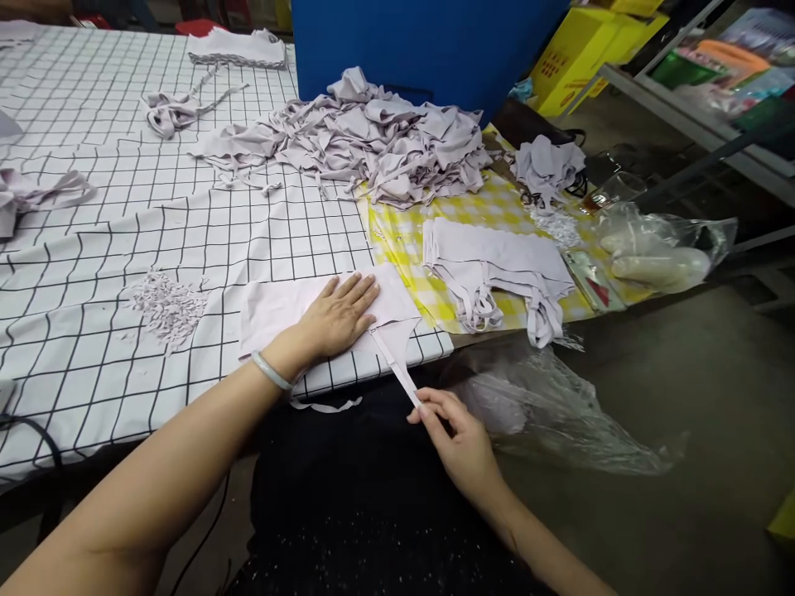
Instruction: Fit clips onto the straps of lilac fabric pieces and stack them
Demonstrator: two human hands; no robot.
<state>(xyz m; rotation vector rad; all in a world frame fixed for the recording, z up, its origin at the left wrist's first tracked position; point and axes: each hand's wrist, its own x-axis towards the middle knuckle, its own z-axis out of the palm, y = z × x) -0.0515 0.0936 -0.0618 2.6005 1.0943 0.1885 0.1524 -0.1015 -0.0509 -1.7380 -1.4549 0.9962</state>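
Note:
A pale lilac strapped top lies spread at the table's front edge. My left hand rests flat on it, fingers stretched out and slightly apart. Below and to the right, my right hand pinches the end of one narrow shoulder strap between thumb and fingers, drawing it out straight past the edge. A second strap hangs loose over the edge near my left wrist. Beyond my right hand, a stack of similar tops sits with its straps toward me.
Crumpled lilac garments form a big heap against a blue panel. Fabric scraps lie on the checked cloth at left. A clear plastic bag hangs below the right edge. A metal rack stands at far right.

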